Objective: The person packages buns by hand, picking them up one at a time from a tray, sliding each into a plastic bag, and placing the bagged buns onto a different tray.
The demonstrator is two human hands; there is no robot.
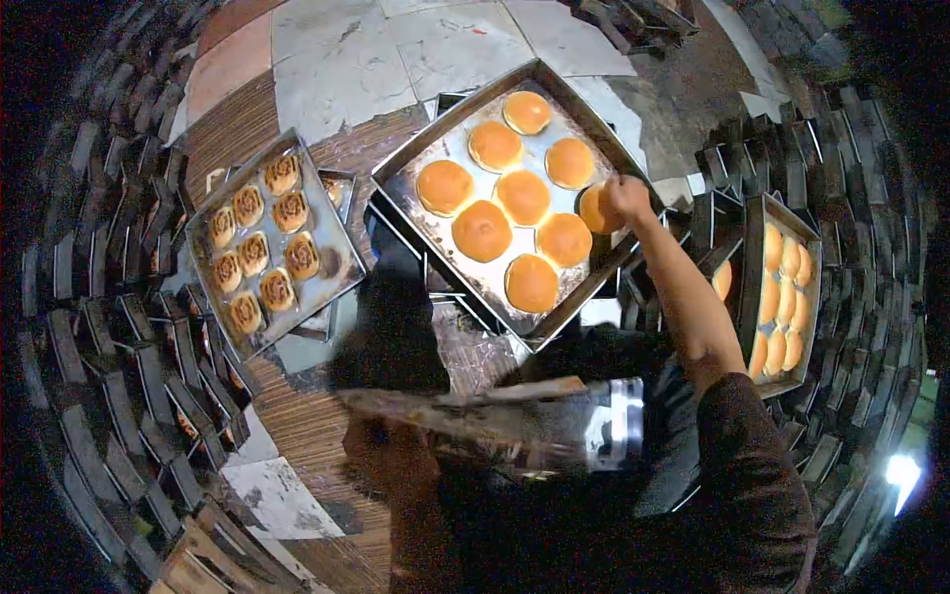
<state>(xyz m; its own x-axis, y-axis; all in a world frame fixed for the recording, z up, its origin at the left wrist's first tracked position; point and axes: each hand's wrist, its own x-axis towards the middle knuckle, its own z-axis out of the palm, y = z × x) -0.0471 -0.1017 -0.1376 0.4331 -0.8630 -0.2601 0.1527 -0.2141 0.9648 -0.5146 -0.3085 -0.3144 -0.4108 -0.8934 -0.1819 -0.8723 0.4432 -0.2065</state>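
A square metal baking tray [426,233] full of round golden buns [522,197] is in front of me, tilted cornerwise. My right hand [629,196] reaches to the tray's right corner, its fingers closed on a bun [598,209] there. Low in the view, my left hand [391,450] is dark and blurred, closed around the left end of a shiny, see-through plastic bag [554,431]. The bag is smeared by motion and lies across my lap. What is inside it cannot be made out.
To the left stands a tray [341,262] of swirled rolls [253,253]. On the right a tray [792,381] holds long golden buns [787,297]. Stacked dark trays [129,346] rise on both sides. The floor [346,59] is worn and patchy. A bright light [902,471] shows at lower right.
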